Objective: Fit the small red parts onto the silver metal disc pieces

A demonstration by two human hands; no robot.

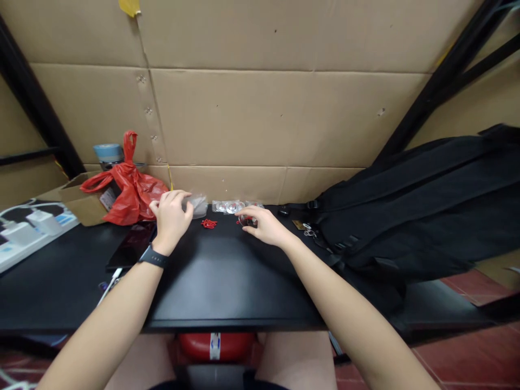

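1. The small, looped bundle of bright red cord (209,223) lies loosely tangled on the black, smooth tabletop (211,276), between the hands and touching neither.
2. The right hand (264,225) curves thumb and fingers around a small, dark red item with a pale, shiny edge (248,220); whether it is gripped is unclear.
3. The left hand (173,214) is half curled beside crumpled, clear plastic bags (199,207); any hold is hidden.
4. Flat, transparent packets with silvery round contents (233,207) lie behind, by the brown cardboard wall (244,119).
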